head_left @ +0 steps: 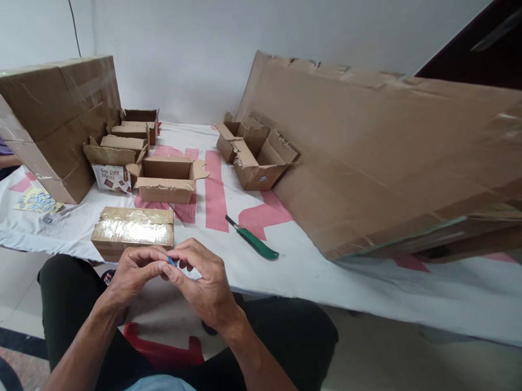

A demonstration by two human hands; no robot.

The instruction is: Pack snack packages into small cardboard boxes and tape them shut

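Note:
My left hand [134,273] and my right hand [203,279] meet over my lap, at the table's front edge. Thumbs and fingers of both are pinched together around a small blue piece [172,262], too small to name surely. Just beyond the left hand lies a closed cardboard box [134,227] with shiny clear tape along its top. To the right, a knife with a green handle [259,243] rests on the cloth, its narrow blade pointing away to the left.
An open carton [166,190] stands behind the taped box, with more open cartons [116,154] beside it. Two others [264,172] lean near a large cardboard sheet [375,154]. Stacked boxes [52,111] and a sheet with blue marks [38,200] are left. Another person's arm [3,161] shows there.

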